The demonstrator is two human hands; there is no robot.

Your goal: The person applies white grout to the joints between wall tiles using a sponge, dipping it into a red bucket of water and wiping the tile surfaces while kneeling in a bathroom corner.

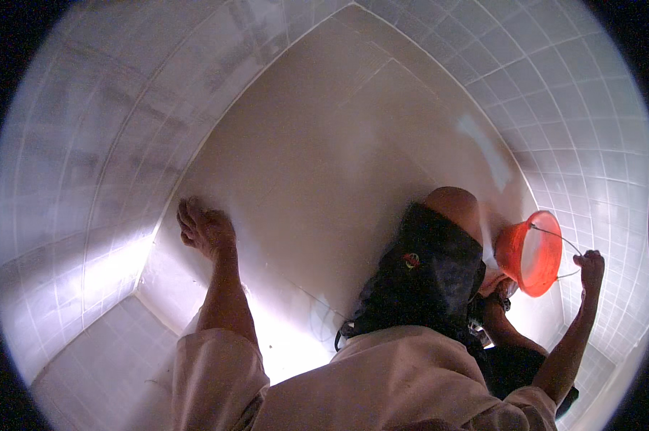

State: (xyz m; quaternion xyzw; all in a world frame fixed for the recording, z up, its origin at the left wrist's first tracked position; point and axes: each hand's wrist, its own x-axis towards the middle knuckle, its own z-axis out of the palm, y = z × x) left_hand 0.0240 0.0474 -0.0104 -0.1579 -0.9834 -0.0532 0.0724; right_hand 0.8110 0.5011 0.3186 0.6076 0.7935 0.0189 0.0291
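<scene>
My left hand [206,224] rests palm down on the smooth beige floor [339,165] near the left wall, fingers apart and holding nothing. At the right, my right hand [589,267] grips the wire handle [569,241] of an orange-red bucket [510,241]. The bucket is tipped on its side beside my knee, its rim facing right and its inside showing a pale surface; whether it touches the floor I cannot tell.
Tiled walls [87,179] [576,129] meet in a corner at the top and enclose the floor. My bent leg in black shorts [418,280] occupies the lower middle. Bright light falls along the lower left wall and floor.
</scene>
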